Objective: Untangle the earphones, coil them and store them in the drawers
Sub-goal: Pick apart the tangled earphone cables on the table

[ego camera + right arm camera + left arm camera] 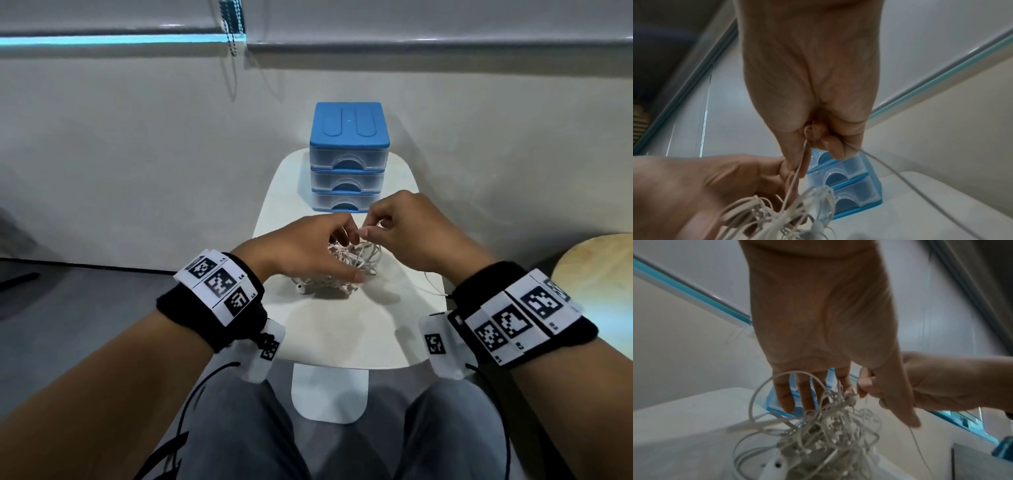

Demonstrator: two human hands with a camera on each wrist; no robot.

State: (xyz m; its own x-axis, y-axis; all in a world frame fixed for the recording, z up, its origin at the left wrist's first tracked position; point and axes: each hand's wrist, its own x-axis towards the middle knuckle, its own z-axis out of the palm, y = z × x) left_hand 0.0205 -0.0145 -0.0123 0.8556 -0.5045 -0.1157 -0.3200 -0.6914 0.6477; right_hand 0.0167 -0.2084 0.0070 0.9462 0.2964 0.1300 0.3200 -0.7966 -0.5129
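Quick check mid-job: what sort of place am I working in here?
Probably an indoor office or lab corner: a small white table against a plain wall, a blue three-drawer organizer on it, and window blinds with a bead chain above.

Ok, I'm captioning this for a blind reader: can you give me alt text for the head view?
Two hands work a tangle of white earphone cables on a small white table: the right hand pinches one strand, and the left hand reaches into the pile. Behind stands a blue three-drawer unit, all drawers closed.
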